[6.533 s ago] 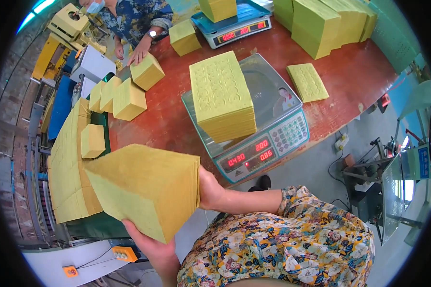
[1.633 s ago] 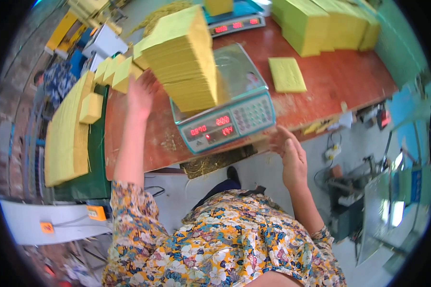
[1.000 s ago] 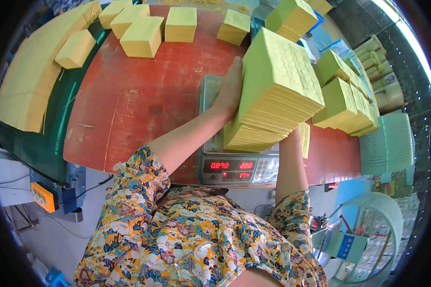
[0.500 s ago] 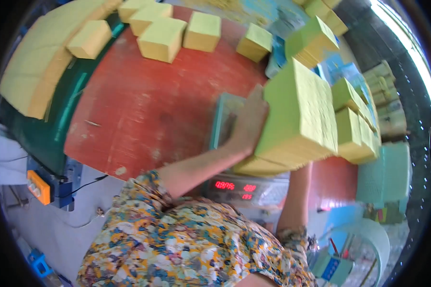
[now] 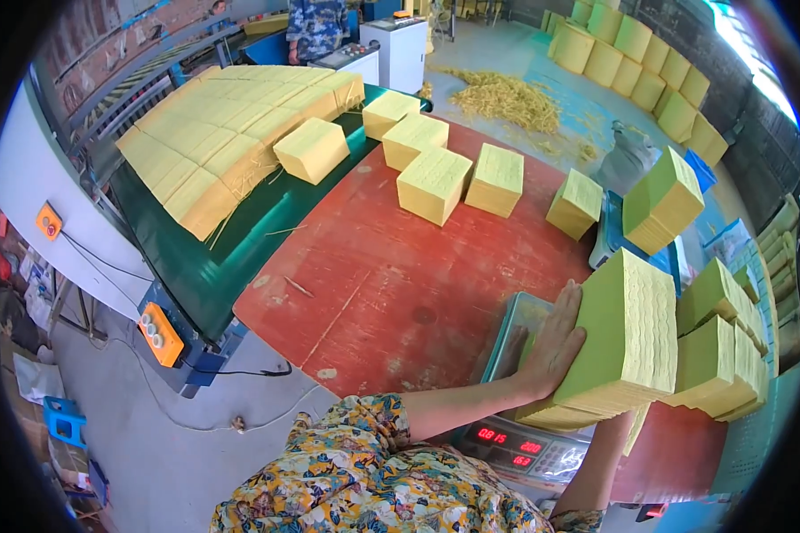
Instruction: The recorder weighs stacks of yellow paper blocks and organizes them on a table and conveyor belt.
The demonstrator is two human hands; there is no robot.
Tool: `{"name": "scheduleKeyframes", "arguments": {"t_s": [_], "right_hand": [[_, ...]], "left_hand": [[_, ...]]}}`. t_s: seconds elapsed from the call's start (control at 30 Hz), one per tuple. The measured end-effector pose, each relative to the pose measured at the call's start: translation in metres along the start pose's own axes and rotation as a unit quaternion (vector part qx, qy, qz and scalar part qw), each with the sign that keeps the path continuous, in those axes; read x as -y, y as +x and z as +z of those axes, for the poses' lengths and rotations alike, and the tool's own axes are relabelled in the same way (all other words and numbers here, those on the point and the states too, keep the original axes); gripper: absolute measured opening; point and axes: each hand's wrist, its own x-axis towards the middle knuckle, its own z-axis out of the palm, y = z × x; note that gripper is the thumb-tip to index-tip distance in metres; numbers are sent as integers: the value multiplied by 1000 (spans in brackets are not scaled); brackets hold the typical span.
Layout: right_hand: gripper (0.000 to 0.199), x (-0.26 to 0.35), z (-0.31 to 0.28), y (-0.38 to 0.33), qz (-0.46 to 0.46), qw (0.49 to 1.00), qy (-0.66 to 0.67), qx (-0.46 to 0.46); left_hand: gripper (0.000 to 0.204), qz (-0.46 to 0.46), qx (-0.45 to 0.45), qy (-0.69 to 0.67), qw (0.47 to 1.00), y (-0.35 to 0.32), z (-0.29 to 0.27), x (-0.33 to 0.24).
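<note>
A tall block of stacked yellow paper sheets (image 5: 609, 329) stands tilted over the digital scale (image 5: 520, 451), whose red digits are lit. My left hand (image 5: 556, 345) lies flat against the block's left side, fingers stretched out. My right forearm reaches up at the block's near right; my right hand (image 5: 624, 428) is mostly behind the paper, its fingers hidden. More yellow sheets show under the block's lower edge, partly covered. The scale's pale plate edge (image 5: 504, 336) shows left of my left hand.
Several smaller yellow paper blocks (image 5: 434, 185) stand along the far side of the red table (image 5: 373, 302). More stacks (image 5: 716, 364) stand at the right. A green conveyor (image 5: 182, 275) bears a long yellow row (image 5: 231, 133). Another person (image 5: 316, 31) stands at the back.
My view has swung upward, showing more of the room behind. The scale's digits have changed. My left hand is still against the block's left side.
</note>
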Motion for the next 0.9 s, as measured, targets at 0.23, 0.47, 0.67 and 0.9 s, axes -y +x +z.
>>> {"name": "scheduleKeyframes", "arguments": {"t_s": [0.23, 0.47, 0.67, 0.9], "right_hand": [[53, -13, -24, -24, -31, 999, -17, 15], [49, -37, -17, -57, -54, 997, 22, -53], [49, -44, 8, -69, -55, 992, 109, -13], [51, -50, 23, -71, -54, 994, 85, -33]], "left_hand": [[76, -1, -17, -9, 1000, -12, -3, -10], [82, 40, -15, -37, 998, -25, 5, -13], [86, 27, 59, -142, 988, -3, -10, -11], [85, 20, 102, -143, 984, 9, -18, 6]]}}
